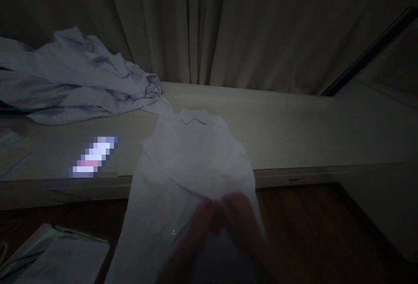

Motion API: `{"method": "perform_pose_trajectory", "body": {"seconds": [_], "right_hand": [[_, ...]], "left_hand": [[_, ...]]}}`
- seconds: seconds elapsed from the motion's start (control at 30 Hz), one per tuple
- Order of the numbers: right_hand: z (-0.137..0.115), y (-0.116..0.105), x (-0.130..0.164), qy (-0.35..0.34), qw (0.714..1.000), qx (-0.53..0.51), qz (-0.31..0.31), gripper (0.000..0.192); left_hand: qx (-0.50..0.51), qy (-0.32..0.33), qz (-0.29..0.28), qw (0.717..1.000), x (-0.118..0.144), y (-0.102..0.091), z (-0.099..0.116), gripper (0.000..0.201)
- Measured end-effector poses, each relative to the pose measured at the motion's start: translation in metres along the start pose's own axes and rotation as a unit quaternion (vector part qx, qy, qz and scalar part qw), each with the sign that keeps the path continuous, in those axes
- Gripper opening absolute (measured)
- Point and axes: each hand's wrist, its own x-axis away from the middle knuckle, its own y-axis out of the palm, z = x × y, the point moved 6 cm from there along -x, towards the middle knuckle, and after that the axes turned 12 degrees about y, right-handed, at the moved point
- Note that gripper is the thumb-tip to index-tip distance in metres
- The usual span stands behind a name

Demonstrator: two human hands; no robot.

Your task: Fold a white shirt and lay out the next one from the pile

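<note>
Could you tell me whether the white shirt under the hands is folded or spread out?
Spread out: the white shirt lies flat, collar up on the ledge, its lower part hanging over the edge at the blurred hands.

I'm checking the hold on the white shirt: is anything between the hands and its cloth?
Nothing visible. Both hands, left hand and right hand, blurred in the dim light, rest directly on the white shirt, low on its front, which drapes over the table edge.

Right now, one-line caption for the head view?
In dim light, both hands pinch the front of a white collared shirt draped over a pale ledge.
</note>
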Motion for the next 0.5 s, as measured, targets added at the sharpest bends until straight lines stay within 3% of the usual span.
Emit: {"method": "perform_pose_trajectory", "body": {"seconds": [0.23,0.4,0.5], "right_hand": [[0.004,0.003,0.000,0.038,0.998,-0.030,0.028,0.013],[-0.010,-0.001,0.000,-0.030,0.996,0.048,0.072,0.013],[-0.015,0.002,0.000,-0.066,0.988,0.128,0.055,0.014]], "left_hand": [[0.015,0.002,-0.004,1.000,0.010,0.002,0.015,0.036],[0.004,0.024,0.019,1.000,0.006,0.001,0.011,0.034],[-0.038,0.049,0.013,0.998,0.001,0.001,0.008,0.028]]}}
